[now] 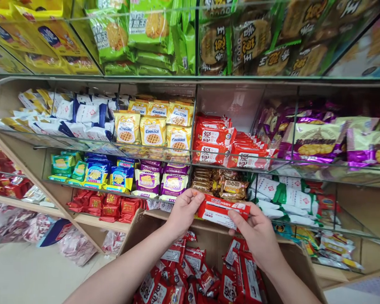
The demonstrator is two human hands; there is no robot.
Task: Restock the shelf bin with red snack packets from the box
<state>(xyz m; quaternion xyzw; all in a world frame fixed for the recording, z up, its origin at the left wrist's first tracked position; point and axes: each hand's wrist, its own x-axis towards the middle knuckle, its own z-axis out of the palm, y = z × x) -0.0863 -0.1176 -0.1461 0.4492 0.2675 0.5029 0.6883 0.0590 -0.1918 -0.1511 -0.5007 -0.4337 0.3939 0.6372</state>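
Observation:
Between my two hands a red-and-white snack packet (220, 213) is stretched level, its printed side facing me. My left hand (184, 213) pinches its left end with thumb and fingers. At the other end my right hand (255, 230) grips it, thumb on the front and fingers behind. Below the hands stands an open cardboard box (136, 230) holding many loose packets of the same red kind (240, 274). Stacks of matching red packets (212, 137) sit in a shelf compartment above and beyond my hands.
Glass-fronted shelves (152, 154) carry yellow cookie packs (153, 131), purple-and-cream packs (316, 141), brown packs (232, 188) and white-green packs (291, 196). A glass ledge (177, 78) runs overhead below green biscuit packs (152, 29). Bagged goods (77, 245) lie on the floor at left.

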